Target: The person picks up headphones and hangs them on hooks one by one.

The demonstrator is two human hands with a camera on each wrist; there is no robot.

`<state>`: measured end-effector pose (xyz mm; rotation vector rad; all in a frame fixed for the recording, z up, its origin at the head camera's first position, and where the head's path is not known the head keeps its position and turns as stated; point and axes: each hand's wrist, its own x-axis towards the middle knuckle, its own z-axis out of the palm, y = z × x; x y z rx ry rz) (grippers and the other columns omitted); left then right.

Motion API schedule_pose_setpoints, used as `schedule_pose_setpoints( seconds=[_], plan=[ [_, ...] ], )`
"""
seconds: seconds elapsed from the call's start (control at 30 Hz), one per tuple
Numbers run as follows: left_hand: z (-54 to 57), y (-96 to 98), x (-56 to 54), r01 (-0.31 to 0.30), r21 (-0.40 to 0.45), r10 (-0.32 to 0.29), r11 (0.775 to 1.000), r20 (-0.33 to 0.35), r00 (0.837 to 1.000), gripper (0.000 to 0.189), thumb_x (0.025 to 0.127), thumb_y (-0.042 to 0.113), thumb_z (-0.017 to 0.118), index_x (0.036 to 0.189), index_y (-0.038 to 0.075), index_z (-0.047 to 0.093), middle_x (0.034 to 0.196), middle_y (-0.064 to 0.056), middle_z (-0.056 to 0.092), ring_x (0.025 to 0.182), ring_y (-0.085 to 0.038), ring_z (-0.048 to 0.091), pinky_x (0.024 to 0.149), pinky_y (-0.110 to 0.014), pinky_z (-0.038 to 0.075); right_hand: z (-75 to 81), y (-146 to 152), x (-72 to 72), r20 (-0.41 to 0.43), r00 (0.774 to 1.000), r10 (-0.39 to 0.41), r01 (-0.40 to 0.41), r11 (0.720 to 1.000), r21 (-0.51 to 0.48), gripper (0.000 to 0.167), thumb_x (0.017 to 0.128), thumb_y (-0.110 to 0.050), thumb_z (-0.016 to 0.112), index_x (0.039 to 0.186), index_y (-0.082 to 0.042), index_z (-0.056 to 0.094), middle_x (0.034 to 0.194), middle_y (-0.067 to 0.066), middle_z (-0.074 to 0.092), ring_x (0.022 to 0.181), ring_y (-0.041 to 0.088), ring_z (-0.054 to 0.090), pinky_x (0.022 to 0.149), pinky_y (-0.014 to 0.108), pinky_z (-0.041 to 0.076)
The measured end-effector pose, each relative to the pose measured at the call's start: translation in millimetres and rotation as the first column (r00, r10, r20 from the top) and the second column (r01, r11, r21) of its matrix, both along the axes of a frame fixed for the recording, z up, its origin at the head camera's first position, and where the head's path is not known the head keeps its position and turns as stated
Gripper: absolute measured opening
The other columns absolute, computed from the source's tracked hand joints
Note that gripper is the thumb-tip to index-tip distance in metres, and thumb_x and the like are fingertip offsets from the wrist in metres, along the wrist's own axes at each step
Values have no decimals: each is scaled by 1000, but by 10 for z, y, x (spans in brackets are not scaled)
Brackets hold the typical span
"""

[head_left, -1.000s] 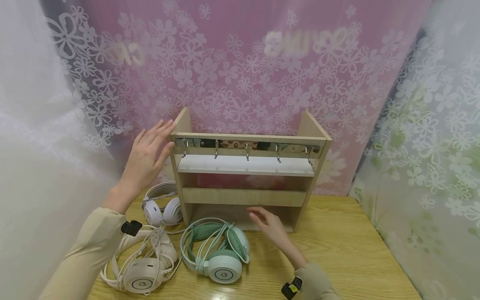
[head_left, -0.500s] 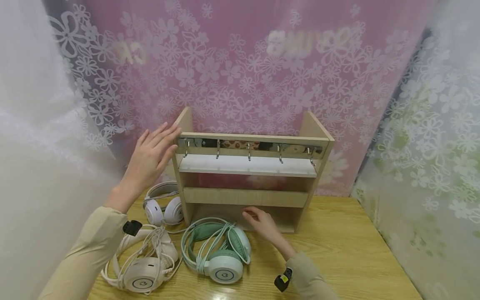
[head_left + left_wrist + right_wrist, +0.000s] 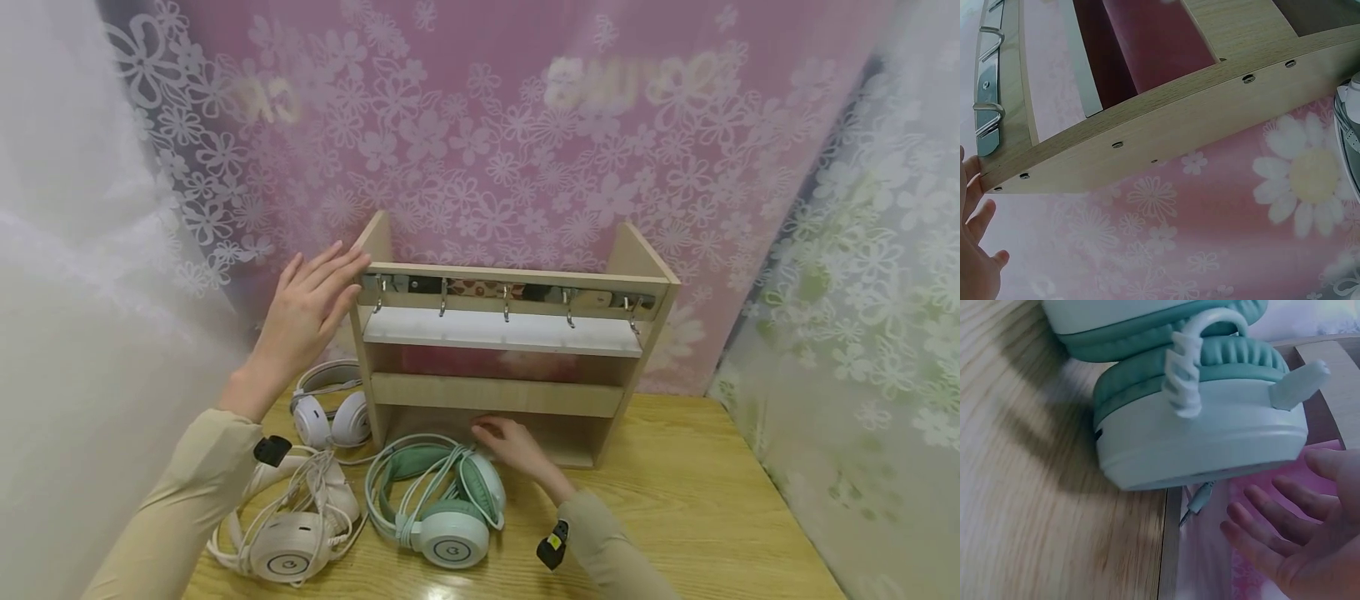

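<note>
My left hand (image 3: 298, 317) has its fingers extended, the fingertips at the upper left corner of a pale wooden shelf (image 3: 495, 394). In the left wrist view, those fingers (image 3: 971, 187) lie against the corner of the side panel. Mint-green headphones (image 3: 450, 537), wrapped in their own cable, lie on the table before the shelf. My right hand (image 3: 513, 446) is just to the right of them, at the lower compartment. The right wrist view has its loosely bent fingers (image 3: 1282, 515) beside the ear cup (image 3: 1204, 440), holding nothing. A cable plug (image 3: 1200, 499) shows below that cup.
Cream headphones (image 3: 285, 546) with tangled cable lie at the front left of the table (image 3: 697, 500). White headphones (image 3: 309, 421) are behind them, beside the shelf. A metal rail with several hooks (image 3: 506, 302) runs along the shelf's top. Flowered curtains (image 3: 487, 125) surround the table.
My right hand has moved left, closer to the green headphones. The left hand has stayed at the shelf corner. The whole head view has shifted slightly.
</note>
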<state>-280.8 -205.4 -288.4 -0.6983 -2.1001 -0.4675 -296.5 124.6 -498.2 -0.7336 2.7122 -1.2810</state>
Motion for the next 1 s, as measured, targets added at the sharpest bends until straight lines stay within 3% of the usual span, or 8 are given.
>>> schedule_pose_setpoints(
  seconds=[0.27, 0.5, 0.77, 1.0],
  plan=[
    [-4, 28, 7, 6, 18, -6, 1000, -18, 1000, 41, 102, 18, 61, 142, 14, 59, 145, -8, 58, 142, -29, 46, 124, -54, 16, -12, -147, -82, 76, 997, 29, -35, 996, 78, 42, 106, -29, 54, 132, 1, 63, 126, 18, 68, 118, 40, 63, 100, 56, 49],
    [-6, 51, -4, 10, 22, -9, 1000, -27, 1000, 40, 103, 20, 59, 142, 13, 59, 145, -9, 58, 141, -29, 47, 124, -54, 17, -49, -184, -137, 73, 997, 39, -49, 990, 132, 43, 106, -29, 53, 132, 4, 63, 132, 23, 64, 121, 43, 60, 101, 56, 48],
    [-25, 31, -15, -5, 17, 5, 1000, -14, 1000, 41, 103, 19, 60, 143, 15, 58, 148, -7, 56, 142, -27, 46, 123, -54, 18, -91, -207, -165, 108, 985, 138, -153, 977, 150, 42, 106, -25, 52, 131, 7, 63, 129, 24, 65, 121, 43, 60, 100, 56, 49],
    [-33, 23, -16, -9, 21, 9, 1000, -12, 1000, 41, 102, 19, 61, 143, 15, 59, 148, -6, 56, 141, -27, 46, 123, -54, 18, -62, -266, -189, 138, 976, 171, -194, 963, 184, 42, 106, -26, 52, 131, 6, 63, 134, 24, 61, 127, 44, 55, 106, 55, 45]
  ],
)
